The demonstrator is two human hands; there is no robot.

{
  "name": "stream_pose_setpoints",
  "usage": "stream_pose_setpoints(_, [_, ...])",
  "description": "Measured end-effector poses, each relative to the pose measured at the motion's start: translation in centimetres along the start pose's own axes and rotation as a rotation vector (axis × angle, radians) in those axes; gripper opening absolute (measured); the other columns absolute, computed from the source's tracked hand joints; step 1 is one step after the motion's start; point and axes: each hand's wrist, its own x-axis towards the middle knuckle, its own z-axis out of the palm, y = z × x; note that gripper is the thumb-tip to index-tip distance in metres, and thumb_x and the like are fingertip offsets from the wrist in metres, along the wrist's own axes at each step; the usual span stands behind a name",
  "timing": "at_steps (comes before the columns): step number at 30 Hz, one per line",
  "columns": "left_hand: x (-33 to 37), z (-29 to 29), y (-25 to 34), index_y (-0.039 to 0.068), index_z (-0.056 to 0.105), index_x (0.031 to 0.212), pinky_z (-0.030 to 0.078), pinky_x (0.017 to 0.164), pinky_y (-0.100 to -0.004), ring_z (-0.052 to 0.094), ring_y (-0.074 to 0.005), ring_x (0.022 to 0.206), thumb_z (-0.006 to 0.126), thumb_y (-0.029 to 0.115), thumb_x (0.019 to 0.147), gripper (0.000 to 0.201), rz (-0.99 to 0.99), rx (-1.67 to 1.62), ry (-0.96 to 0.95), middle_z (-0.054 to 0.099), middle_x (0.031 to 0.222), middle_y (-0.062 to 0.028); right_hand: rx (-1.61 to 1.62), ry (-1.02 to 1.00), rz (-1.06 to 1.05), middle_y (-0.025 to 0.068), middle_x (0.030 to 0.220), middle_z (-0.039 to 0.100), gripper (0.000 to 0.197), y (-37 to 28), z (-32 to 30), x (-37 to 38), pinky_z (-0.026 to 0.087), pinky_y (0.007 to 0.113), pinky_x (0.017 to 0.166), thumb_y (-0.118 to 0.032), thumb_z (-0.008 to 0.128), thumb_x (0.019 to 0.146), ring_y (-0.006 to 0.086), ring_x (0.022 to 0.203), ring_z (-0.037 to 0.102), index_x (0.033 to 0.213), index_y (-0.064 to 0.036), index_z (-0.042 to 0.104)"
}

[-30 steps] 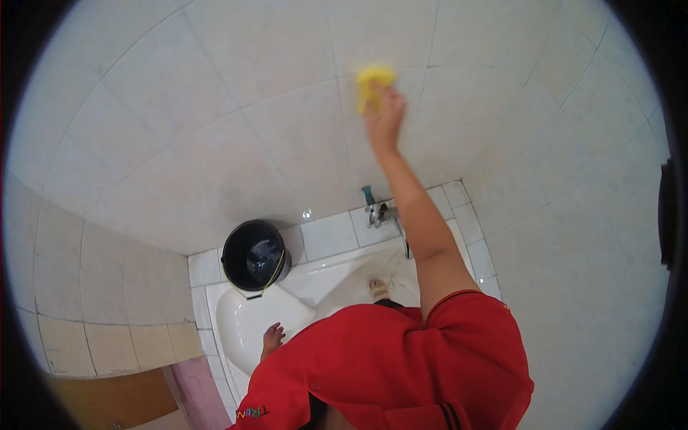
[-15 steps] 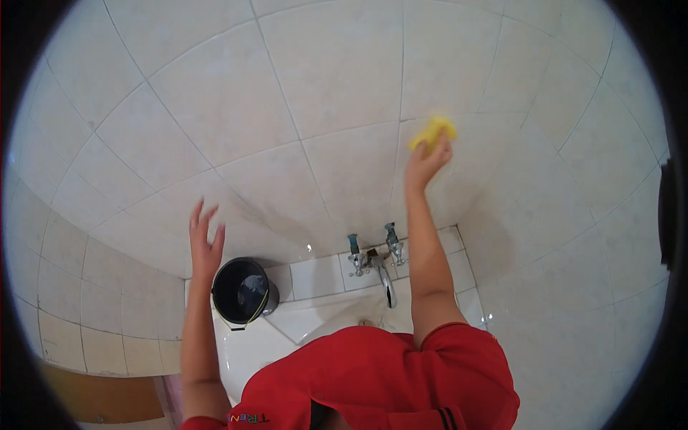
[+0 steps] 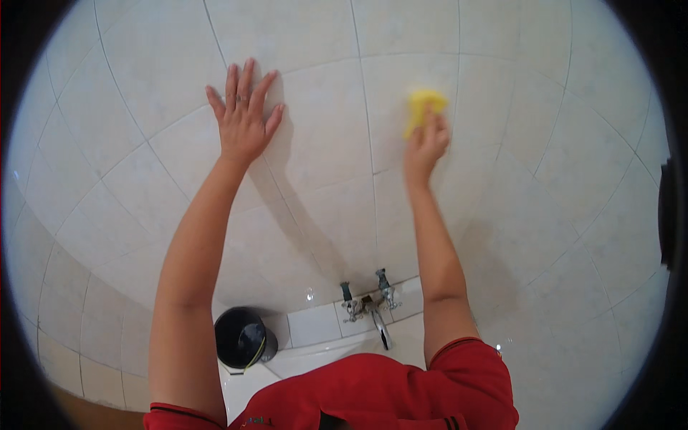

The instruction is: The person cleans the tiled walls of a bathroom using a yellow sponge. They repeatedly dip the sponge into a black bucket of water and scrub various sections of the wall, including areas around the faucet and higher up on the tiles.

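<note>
Yellow pad [image 3: 428, 99] sits against the pale tiled wall [image 3: 315, 143], up ahead of your right shoulder, pinched in your right hand [image 3: 428, 137]. That grip is closed on its lower part, your fingers laid over it and the upper part showing beyond them; both are slightly blurred, so you cannot tell exactly how each finger bears on it. Your right arm [image 3: 433, 236] reaches up the wall nearly straight, with only a slight bend at the elbow, and leans a little to the left toward the wrist.

Your left hand [image 3: 245, 132] is spread wide and has hold of nothing. It looks laid palm down on the tiles, back toward you, fingers fanned upward and thumb angled out to the right, about level with the pad and well apart from it. Your left arm [image 3: 190, 279] rises from the lower left, bowed outward at the elbow, with the forearm slanting right.

Below, between your arms, are the chrome faucet [image 3: 380, 330] and, just beside your left upper arm, the black bucket [image 3: 270, 345].
</note>
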Motion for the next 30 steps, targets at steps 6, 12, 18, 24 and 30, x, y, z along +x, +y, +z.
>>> stream_pose_setpoints(6, [-0.6,0.7,-0.1,0.029,0.04,0.141,0.004,0.11,-0.06,0.017,-0.0277,0.143,0.048,0.045,0.089,0.056,0.007,0.089,0.027,0.024,0.155,-0.0045,0.046,-0.346,-0.669,0.0108,0.118,0.054,0.047,-3.0,1.1,-4.9,0.038,0.039,0.091,-0.006,0.057,0.084,0.0278,0.112,0.049,0.13,-0.0157,0.057])
stream_pose_setpoints(12, [-0.7,0.8,0.2,0.028,0.04,0.141,0.004,0.11,-0.0597,0.017,-0.0281,0.143,0.049,0.043,0.088,0.055,-0.002,0.078,0.025,0.023,0.155,-0.0063,-0.184,0.22,0.028,0.0133,0.122,0.049,0.049,-1.7,2.0,8.9,0.032,0.047,0.096,-0.007,0.053,0.087,0.0309,0.111,0.046,0.134,-0.0176,0.051])
stream_pose_setpoints(18, [-1.1,0.5,-0.2,0.028,0.04,0.141,0.004,0.111,-0.0596,0.015,-0.0285,0.144,0.05,0.042,0.087,0.057,0.0,0.098,-0.007,0.022,0.155,-0.0076,-0.035,-0.11,-0.643,0.0105,0.123,0.05,0.049,-10.1,5.7,5.8,0.031,0.043,0.097,-0.012,0.055,0.086,0.028,0.116,0.046,0.133,-0.0232,0.054])
stream_pose_setpoints(24, [-0.8,0.3,-0.2,0.025,0.04,0.141,0.003,0.112,-0.0582,0.016,-0.0287,0.144,0.049,0.04,0.088,0.057,0.017,0.098,0.035,0.022,0.155,-0.0087,-0.18,0.123,-0.456,0.0114,0.12,0.052,0.049,-5.6,3.7,14.7,0.036,0.044,0.093,-0.012,0.057,0.084,0.0298,0.112,0.048,0.131,-0.026,0.055])
stream_pose_setpoints(30, [-0.5,0.5,0.4,0.025,0.04,0.142,0.001,0.112,-0.0565,0.016,-0.0287,0.144,0.048,0.04,0.088,0.057,0.023,0.091,0.053,0.021,0.155,-0.0086,-0.169,0.169,-0.177,0.015,0.126,0.047,0.049,-0.5,2.7,14.6,0.033,0.051,0.095,-0.013,0.053,0.088,0.0329,0.117,0.043,0.136,-0.0224,0.05])
